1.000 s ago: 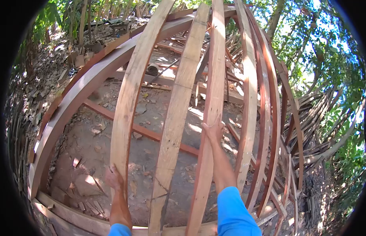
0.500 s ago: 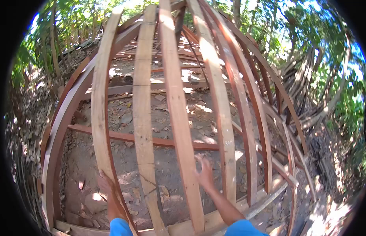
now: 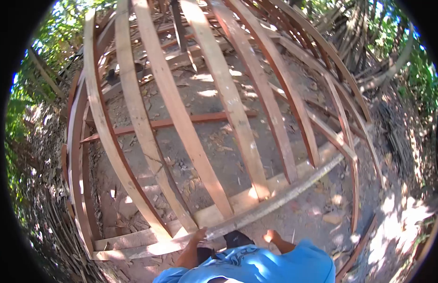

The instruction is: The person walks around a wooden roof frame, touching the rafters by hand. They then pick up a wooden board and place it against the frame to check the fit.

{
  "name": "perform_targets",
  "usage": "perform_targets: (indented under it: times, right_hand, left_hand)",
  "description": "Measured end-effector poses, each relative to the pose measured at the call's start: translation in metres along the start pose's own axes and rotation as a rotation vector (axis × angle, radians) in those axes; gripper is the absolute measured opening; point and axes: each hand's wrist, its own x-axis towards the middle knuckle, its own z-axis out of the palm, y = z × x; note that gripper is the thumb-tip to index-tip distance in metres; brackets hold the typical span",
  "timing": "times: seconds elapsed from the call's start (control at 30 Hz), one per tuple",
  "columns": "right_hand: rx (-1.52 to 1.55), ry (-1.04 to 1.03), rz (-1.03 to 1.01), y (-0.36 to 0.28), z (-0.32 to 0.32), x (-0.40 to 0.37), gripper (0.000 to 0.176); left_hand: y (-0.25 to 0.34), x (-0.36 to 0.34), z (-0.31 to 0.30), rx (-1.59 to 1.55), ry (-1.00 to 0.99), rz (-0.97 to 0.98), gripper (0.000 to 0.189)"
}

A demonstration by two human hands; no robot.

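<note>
A domed frame of curved wooden planks (image 3: 181,118) rises from the dirt in front of me. A long pale bottom rail (image 3: 285,193) runs along its base from lower left to right. My left hand (image 3: 198,234) is at the near end of this rail, with the fingers curled over it. My right hand (image 3: 271,235) hangs low by my blue shirt (image 3: 256,266), clear of the frame. Its fingers are curled and nothing shows in them.
A reddish crossbar (image 3: 181,121) lies across the ground inside the frame. Wood scraps and dry leaves litter the dirt (image 3: 219,141). Stacks of bent planks (image 3: 369,52) stand at the right, and trees and brush ring the site.
Both hands have come off the upright planks and dropped low. My view has tilted down and back, so the frame's base and my shirt now show.
</note>
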Motion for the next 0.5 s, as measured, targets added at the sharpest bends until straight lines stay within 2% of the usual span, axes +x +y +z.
perform_targets:
  times: [0.03, 0.07, 0.1, 0.13, 0.17, 0.2, 0.23, 0.27, 0.3, 0.33, 0.37, 0.4, 0.43, 0.5]
  right_hand:
    - [0.073, 0.072, 0.045, 0.017, -0.007, -0.008, 0.050]
    - [0.130, 0.113, 0.058, 0.028, -0.027, -0.028, 0.043]
    - [-0.039, 0.048, -0.111, 0.084, 0.010, 0.012, 0.036]
    - [-0.060, 0.214, -0.130, 0.111, 0.020, 0.012, 0.033]
    - [-0.062, 0.243, -0.092, 0.143, 0.032, 0.020, 0.035]
    - [-0.038, 0.130, 0.017, 0.142, -0.003, -0.011, 0.038]
    - [-0.008, 0.201, 0.118, 0.160, 0.001, -0.011, 0.045]
    - [-0.036, 0.137, 0.051, 0.190, 0.012, 0.002, 0.046]
    - [-0.062, 0.070, -0.019, 0.218, 0.025, 0.003, 0.048]
    - [-0.054, 0.042, -0.071, 0.232, 0.024, -0.012, 0.047]
    - [-0.059, 0.023, -0.126, 0.236, 0.010, -0.030, 0.046]
    - [-0.070, 0.009, -0.186, 0.239, -0.013, -0.048, 0.045]
    - [-0.082, -0.068, -0.201, 0.241, -0.040, -0.066, 0.045]
    - [-0.084, -0.215, -0.240, 0.224, -0.096, -0.094, 0.043]
  left_hand:
    - [0.019, 0.001, 0.022, 0.077, -0.059, 0.135, 0.056]
    - [0.033, 0.009, 0.044, 0.185, -0.047, 0.280, 0.057]
    - [0.072, -0.005, 0.036, -0.026, -0.130, 0.157, 0.049]
    - [0.135, -0.036, 0.005, -0.232, -0.185, 0.022, 0.042]
    - [0.107, -0.013, 0.038, 0.038, 0.007, 0.454, 0.038]
    - [0.109, -0.003, 0.049, -0.134, 0.129, 0.465, 0.037]
    - [0.136, -0.012, 0.032, -0.439, 0.030, 0.004, 0.037]
    - [0.131, -0.012, 0.040, -0.278, 0.347, 0.221, 0.037]
    - [0.115, 0.004, 0.052, -0.664, 0.322, -0.090, 0.040]
    - [0.151, -0.028, 0.032, -0.816, 0.493, -0.025, 0.045]
    - [0.162, -0.043, 0.040, -0.931, 0.613, -0.093, 0.047]
    - [0.163, -0.050, 0.045, -1.050, 0.740, -0.163, 0.049]
    - [0.130, -0.039, 0.077, -1.082, 0.887, -0.137, 0.056]
    - [0.123, -0.059, 0.122, -1.375, 0.877, -0.316, 0.067]
